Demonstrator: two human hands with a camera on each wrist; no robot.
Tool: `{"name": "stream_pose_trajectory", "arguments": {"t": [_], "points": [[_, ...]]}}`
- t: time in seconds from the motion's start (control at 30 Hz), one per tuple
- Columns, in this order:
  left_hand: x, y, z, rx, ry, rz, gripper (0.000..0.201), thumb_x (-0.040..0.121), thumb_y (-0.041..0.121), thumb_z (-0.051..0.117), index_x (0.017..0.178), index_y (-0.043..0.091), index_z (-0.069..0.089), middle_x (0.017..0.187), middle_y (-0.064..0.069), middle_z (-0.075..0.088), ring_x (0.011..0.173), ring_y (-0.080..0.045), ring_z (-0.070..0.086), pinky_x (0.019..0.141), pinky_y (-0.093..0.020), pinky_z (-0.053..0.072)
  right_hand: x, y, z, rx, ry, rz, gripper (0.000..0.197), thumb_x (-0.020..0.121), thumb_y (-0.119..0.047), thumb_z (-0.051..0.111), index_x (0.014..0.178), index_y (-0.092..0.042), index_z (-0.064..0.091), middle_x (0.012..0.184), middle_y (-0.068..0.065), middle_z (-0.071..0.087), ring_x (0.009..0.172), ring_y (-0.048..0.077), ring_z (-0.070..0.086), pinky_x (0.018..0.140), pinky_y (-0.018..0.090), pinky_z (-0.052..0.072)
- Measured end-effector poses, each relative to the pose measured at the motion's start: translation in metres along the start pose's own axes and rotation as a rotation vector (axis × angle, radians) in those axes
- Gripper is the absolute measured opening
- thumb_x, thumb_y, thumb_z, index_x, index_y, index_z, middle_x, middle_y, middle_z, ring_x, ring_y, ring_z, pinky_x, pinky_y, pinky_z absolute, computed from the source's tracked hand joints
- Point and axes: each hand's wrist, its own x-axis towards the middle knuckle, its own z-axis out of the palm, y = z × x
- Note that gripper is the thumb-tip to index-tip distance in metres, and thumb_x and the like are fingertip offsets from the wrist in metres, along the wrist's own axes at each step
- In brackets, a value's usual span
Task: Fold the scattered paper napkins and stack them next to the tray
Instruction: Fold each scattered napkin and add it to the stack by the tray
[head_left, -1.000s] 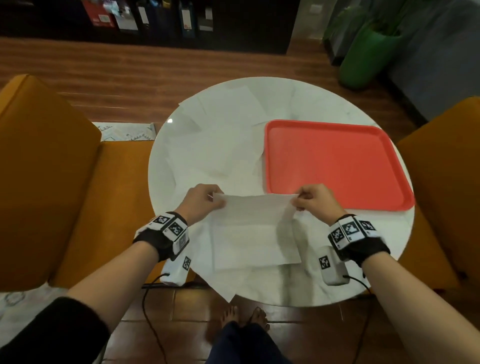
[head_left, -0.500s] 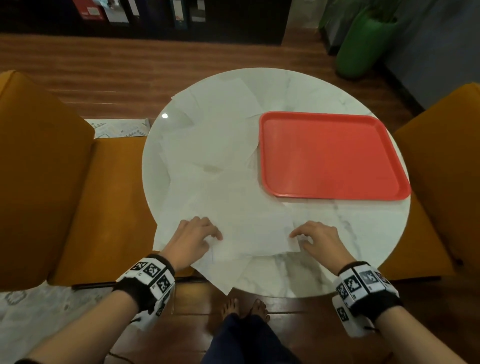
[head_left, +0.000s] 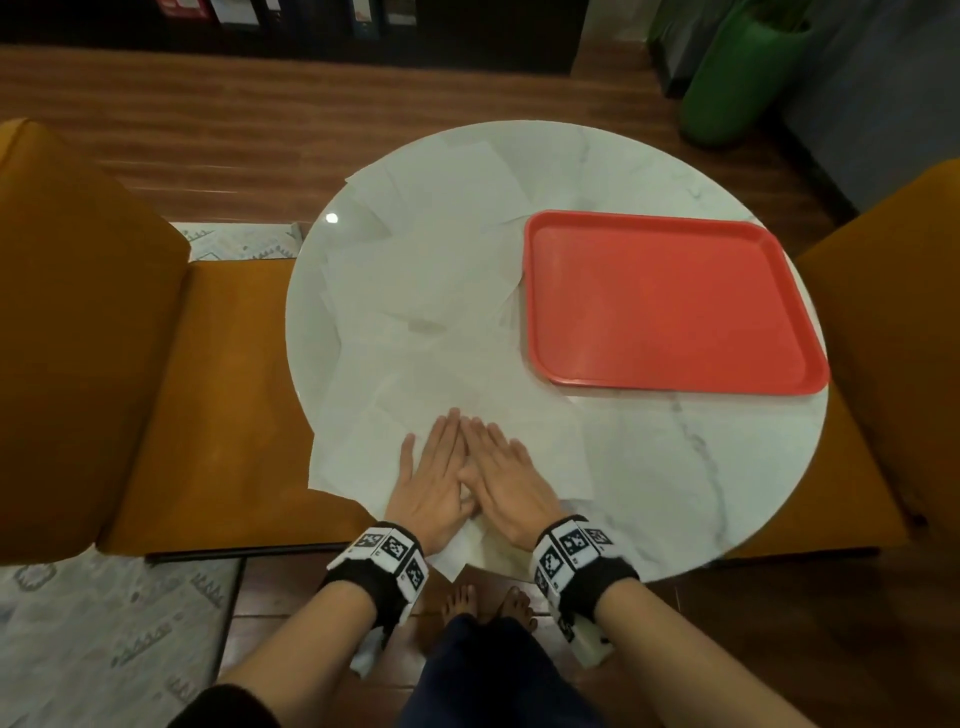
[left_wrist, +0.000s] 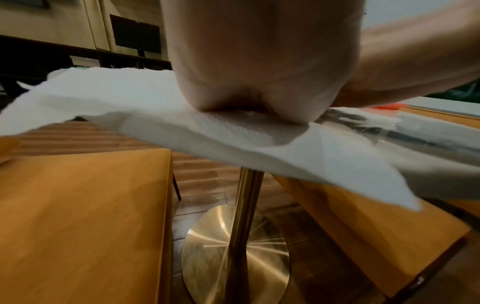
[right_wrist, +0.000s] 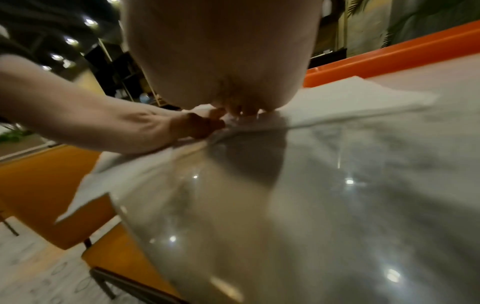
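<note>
Marble-white and round, the table (head_left: 701, 467) fills the middle of the head view, with orange chairs (head_left: 78, 338) at the left and right edges and wooden floor beyond. At lower centre my left hand (head_left: 434, 478) and right hand (head_left: 501, 480) lie flat side by side, fingers straight and pointing up the frame, index fingers touching, both palms pressing down on the folded napkin (head_left: 550, 457) near the table's lower rim. From the left wrist view, the heel of my left palm (left_wrist: 259, 72) bears on that paper, and a corner of it hangs past the table edge. Above and left of my hands, the scattered napkins (head_left: 426, 280) overlap in a loose spread reaching toward the upper left of the tabletop. To their right, in the centre right of the frame, sits the red tray (head_left: 670, 306), its left edge just beside the nearest sheets. My bare feet (head_left: 485, 603) show below the table rim.
</note>
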Motion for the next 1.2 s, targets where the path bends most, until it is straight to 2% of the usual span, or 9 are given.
{"name": "stream_pose_trajectory", "arguments": {"t": [0.3,0.37,0.5,0.63,0.83,0.97,1.07,1.13,1.2], "points": [[0.002,-0.004,0.008,0.008,0.021,-0.020,0.079,0.093,0.067,0.008,0.152,0.014,-0.001,0.160,-0.005,0.002,0.145,-0.014,-0.004,0.113,-0.043,-0.006,-0.041,0.077,-0.026,-0.105,0.128,0.309,0.053,0.101,-0.043,0.010,0.149,-0.032,-0.008,0.156,-0.016,-0.012,0.144,0.003,-0.009,0.116,0.043,-0.008],[0.003,-0.004,0.010,-0.004,0.034,-0.021,0.079,0.093,0.067,0.008,0.151,0.015,-0.002,0.160,-0.005,0.003,0.145,-0.014,-0.003,0.113,-0.043,-0.006,-0.041,0.078,-0.033,-0.210,0.145,0.338,0.052,0.102,-0.039,0.013,0.151,-0.027,0.000,0.159,-0.011,-0.002,0.146,0.008,-0.001,0.116,0.046,-0.007],[0.005,-0.004,0.010,-0.009,0.049,0.001,0.086,0.082,0.073,-0.011,0.148,0.020,-0.018,0.157,0.000,-0.019,0.144,-0.011,-0.018,0.111,-0.040,-0.019,-0.018,0.062,-0.049,-0.299,0.366,0.309,0.044,0.101,-0.028,0.031,0.143,-0.017,0.034,0.144,0.001,0.046,0.140,0.022,0.029,0.114,0.054,0.002],[0.006,-0.001,0.003,-0.020,0.008,-0.002,0.096,0.073,0.077,-0.016,0.146,0.015,-0.020,0.154,0.002,-0.026,0.145,-0.015,-0.018,0.110,-0.041,-0.020,-0.003,0.060,-0.056,-0.392,0.320,0.229,0.040,0.094,-0.033,0.049,0.133,-0.024,0.046,0.122,0.006,0.055,0.117,0.026,0.042,0.111,0.049,0.016],[0.016,0.012,-0.021,-0.071,0.143,0.087,0.078,0.083,0.054,0.025,0.150,0.015,0.020,0.159,-0.009,0.016,0.148,-0.023,0.006,0.110,-0.062,0.004,0.003,0.060,-0.068,-0.060,0.255,0.416,0.023,0.082,-0.036,0.063,0.102,-0.023,0.061,0.115,0.002,0.046,0.116,0.025,0.033,0.098,0.045,0.026],[0.036,0.027,-0.047,-0.153,0.177,0.142,0.064,0.091,0.042,0.050,0.147,0.020,0.029,0.152,-0.005,0.028,0.142,-0.019,0.022,0.110,-0.052,0.008,-0.003,0.055,-0.079,0.099,0.313,0.398,0.013,0.077,-0.035,0.069,0.083,-0.025,0.063,0.109,-0.001,0.049,0.113,0.019,0.037,0.091,0.043,0.027],[0.048,0.033,-0.066,-0.172,0.120,0.169,0.041,0.095,0.041,0.047,0.132,0.024,0.048,0.130,0.002,0.055,0.121,-0.016,0.050,0.107,-0.043,0.019,-0.027,0.061,-0.097,0.347,0.376,0.273,0.015,0.074,-0.036,0.071,0.073,-0.029,0.058,0.092,-0.008,0.061,0.094,0.013,0.055,0.088,0.042,0.038],[0.053,0.037,-0.080,-0.317,0.092,0.224,0.031,0.096,0.039,0.047,0.112,0.020,0.063,0.106,0.000,0.070,0.100,-0.022,0.062,0.091,-0.036,0.039,-0.048,0.070,-0.109,0.519,0.446,0.228,0.019,0.075,-0.036,0.073,0.078,-0.023,0.059,0.082,-0.001,0.066,0.082,0.020,0.061,0.078,0.042,0.046],[0.053,0.048,-0.093,-0.558,0.023,0.271,0.023,0.095,0.033,0.053,0.101,0.017,0.068,0.096,0.001,0.072,0.090,-0.020,0.065,0.078,-0.035,0.047,-0.071,0.080,-0.116,0.675,0.505,0.244,0.019,0.079,-0.027,0.073,0.086,-0.014,0.061,0.081,0.009,0.067,0.077,0.022,0.066,0.068,0.039,0.053]]}}
